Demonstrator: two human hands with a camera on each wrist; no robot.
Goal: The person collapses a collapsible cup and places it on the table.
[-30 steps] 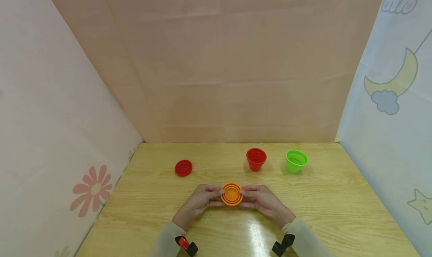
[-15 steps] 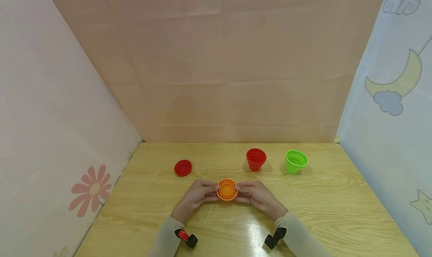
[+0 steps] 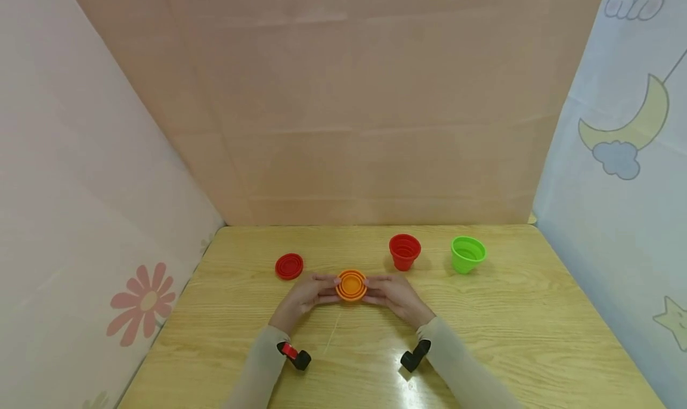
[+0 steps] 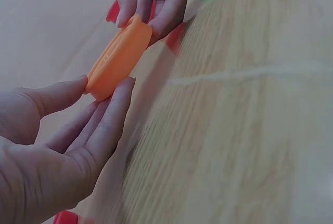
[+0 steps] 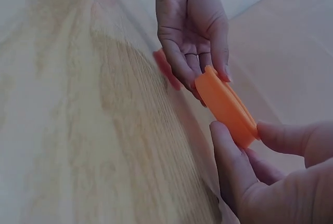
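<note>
An orange collapsible cup point(image 3: 351, 285), folded flat into a ringed disc, is held between both hands above the table. My left hand point(image 3: 307, 297) pinches its left edge, thumb on the upper rim and fingers beneath. On the opposite edge my right hand point(image 3: 397, 297) pinches it the same way. Both wrist views show the orange cup point(image 4: 117, 60) side-on and tilted, clear of the wood. Behind the left hand lies a flattened red collapsible cup point(image 3: 289, 266). An expanded red cup point(image 3: 405, 251) stands upright beyond the right hand, with an expanded green cup point(image 3: 468, 254) to its right.
The wooden table point(image 3: 510, 331) runs back to a brown backdrop point(image 3: 349, 129). A pale wall point(image 3: 80, 188) with a printed flower borders it on the left, and another point(image 3: 601, 230) with a moon and star on the right.
Both hands have carried the flat orange cup away from me and slightly left, nearer the flat red cup. Their grip looks unchanged, and the other cups stay where they were.
</note>
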